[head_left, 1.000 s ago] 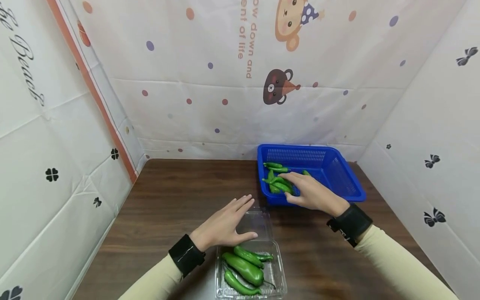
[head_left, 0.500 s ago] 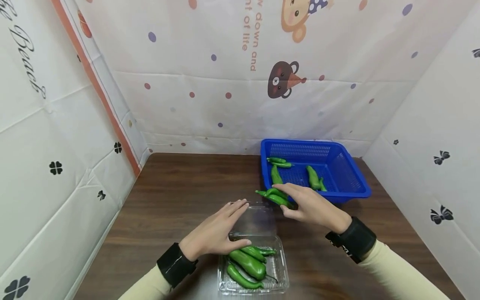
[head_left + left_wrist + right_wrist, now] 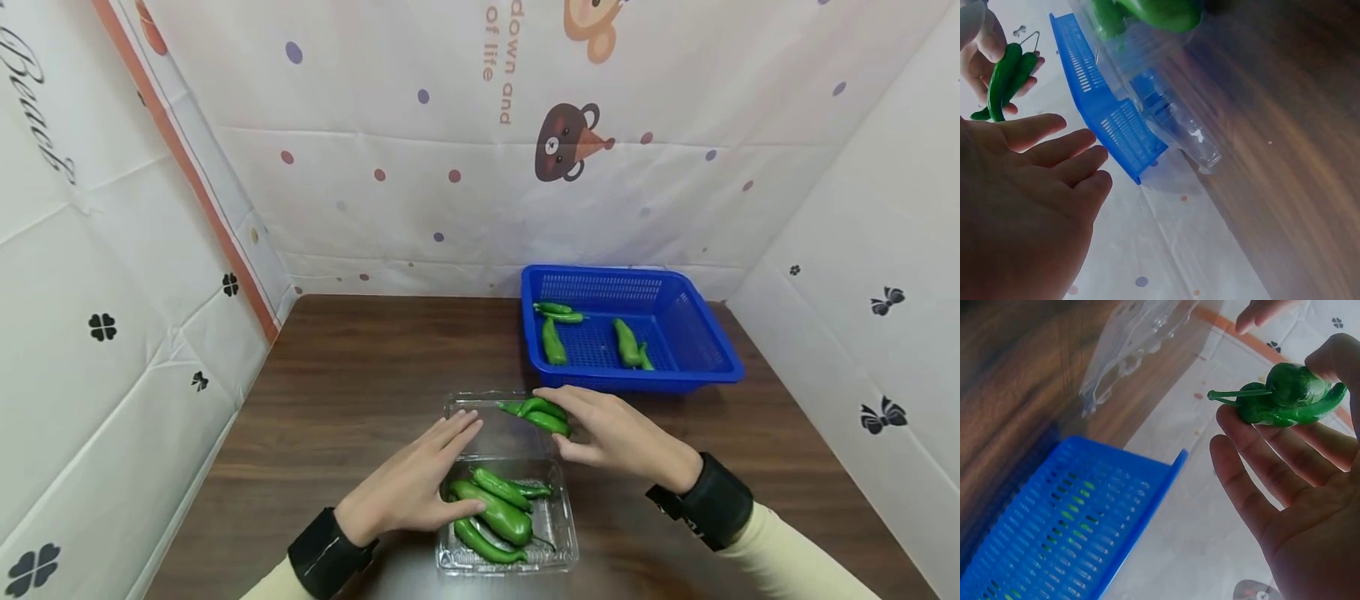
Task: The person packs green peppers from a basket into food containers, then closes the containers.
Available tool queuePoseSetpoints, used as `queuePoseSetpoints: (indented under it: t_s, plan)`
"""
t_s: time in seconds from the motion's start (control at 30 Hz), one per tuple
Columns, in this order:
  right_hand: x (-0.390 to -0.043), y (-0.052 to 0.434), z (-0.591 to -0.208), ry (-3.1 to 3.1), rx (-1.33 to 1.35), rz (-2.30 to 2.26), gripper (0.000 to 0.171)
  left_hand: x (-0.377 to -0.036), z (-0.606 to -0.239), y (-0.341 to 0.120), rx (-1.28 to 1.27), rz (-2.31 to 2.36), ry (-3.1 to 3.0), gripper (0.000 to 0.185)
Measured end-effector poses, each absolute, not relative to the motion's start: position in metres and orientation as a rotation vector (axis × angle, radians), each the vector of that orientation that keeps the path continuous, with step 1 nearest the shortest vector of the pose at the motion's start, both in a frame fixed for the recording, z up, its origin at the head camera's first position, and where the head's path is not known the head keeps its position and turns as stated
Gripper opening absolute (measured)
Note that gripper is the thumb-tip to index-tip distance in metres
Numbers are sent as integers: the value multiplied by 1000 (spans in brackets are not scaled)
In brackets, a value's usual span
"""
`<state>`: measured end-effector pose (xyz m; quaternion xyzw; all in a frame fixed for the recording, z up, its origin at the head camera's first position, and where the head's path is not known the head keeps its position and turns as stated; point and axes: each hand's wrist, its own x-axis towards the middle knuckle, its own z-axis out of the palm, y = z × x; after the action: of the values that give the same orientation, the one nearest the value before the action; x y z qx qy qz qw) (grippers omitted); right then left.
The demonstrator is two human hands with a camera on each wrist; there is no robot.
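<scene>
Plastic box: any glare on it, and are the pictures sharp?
Head view: small glints on the box, fairly crisp overall; left wrist view: a white glint on the box, left hand shadowed, picture soft; right wrist view: box hazy, right hand partly shadowed.

The left grip (image 3: 408, 490) extends its fingers (image 3: 450, 437), while the right grip (image 3: 621, 433) pinches, thumb (image 3: 579, 452) opposed.

one basket (image 3: 630, 383), one box (image 3: 555, 525), at least eleven peppers (image 3: 547, 422).
</scene>
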<state>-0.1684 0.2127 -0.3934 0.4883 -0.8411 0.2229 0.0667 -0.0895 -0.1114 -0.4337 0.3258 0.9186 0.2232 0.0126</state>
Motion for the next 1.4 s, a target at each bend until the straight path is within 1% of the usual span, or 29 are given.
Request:
queuePoseSetpoints:
  t_s: [0.4,0.83,1.4]
  plan:
    - [-153,204,-406,-2482,1518,704,64,-70,-437,-121,920,737,2843,101]
    - [-142,199,-417,-2427,1512,777,63,-61,-443,-124,1033,731,2886,104]
    - [-134,190,-422,-2445,1566,802,67,-60,-446,-126,1047,704,2863,112]
